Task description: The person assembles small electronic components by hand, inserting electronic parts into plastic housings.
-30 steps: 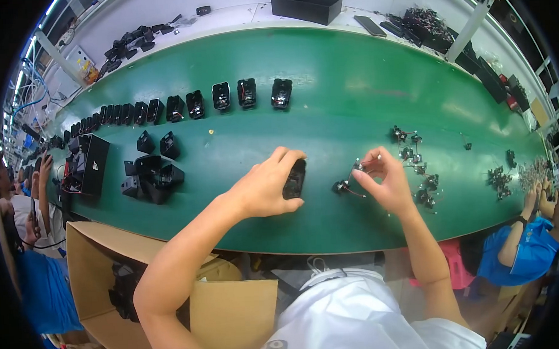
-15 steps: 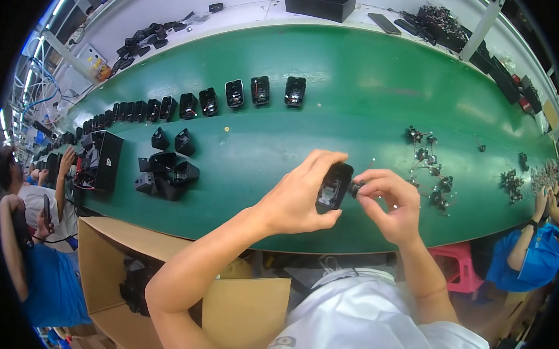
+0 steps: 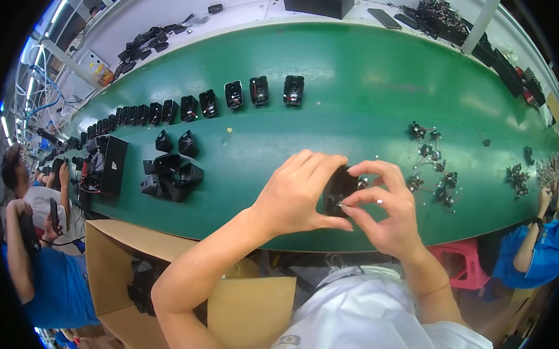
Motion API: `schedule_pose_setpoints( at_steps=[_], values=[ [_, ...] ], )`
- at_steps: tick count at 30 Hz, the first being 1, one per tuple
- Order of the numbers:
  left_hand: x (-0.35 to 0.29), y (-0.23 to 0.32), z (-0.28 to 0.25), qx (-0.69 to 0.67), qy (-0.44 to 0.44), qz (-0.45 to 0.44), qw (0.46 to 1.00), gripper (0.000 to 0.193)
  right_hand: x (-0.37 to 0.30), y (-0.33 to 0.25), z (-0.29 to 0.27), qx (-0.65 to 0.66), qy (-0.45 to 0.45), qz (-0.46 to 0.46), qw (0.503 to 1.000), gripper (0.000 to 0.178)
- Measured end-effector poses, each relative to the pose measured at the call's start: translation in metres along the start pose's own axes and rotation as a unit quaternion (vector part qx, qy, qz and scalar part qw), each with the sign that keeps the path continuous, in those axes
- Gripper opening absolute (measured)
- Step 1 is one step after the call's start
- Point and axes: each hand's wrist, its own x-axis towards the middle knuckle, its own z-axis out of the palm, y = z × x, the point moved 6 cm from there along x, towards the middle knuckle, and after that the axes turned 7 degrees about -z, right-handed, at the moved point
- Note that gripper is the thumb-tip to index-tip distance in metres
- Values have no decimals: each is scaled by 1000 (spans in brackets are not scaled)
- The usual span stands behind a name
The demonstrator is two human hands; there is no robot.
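Observation:
My left hand (image 3: 299, 195) is wrapped round a black plastic housing (image 3: 338, 189), keeping it tilted above the green table with its hollow side toward my right hand. At the housing's mouth, my right hand (image 3: 388, 214) is closed in a pinch on a small wired component (image 3: 363, 182). Thin leads with pale tips stick out between the fingers. Part of that component is hidden by the fingers and the housing. To the right of my hands, several similar wired components (image 3: 439, 166) lie in a loose cluster.
A row of black housings (image 3: 259, 91) curves along the far left of the table (image 3: 241, 139). Several empty-looking black shells (image 3: 172, 176) lie left of me. An open cardboard box (image 3: 104, 273) stands below the edge. Co-workers sit both sides; a pink stool (image 3: 464, 263) is at right.
My right hand has moved left, up against the housing, and its fingertips now reach into the opening. The housing has shifted slightly right and turned in my left hand.

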Motion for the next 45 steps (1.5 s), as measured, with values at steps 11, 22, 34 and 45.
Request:
schedule_pose_setpoints(
  at_steps=[11, 22, 34, 45],
  values=[
    [3, 15, 3, 1, -31, 1, 1000, 82, 5, -10, -7, -58, -51, -48, 996, 18],
    [1, 22, 6, 18, 10, 37, 999, 85, -19, 37, 21, 228, -33, 128, 965, 8],
    [4, 11, 2, 36, 12, 2, 999, 62, -42, 68, 48, 581, -75, 302, 752, 52],
    [-1, 3, -20, 122, 7, 38, 992, 61, -11, 66, 45, 600, -94, 257, 752, 49]
  ],
)
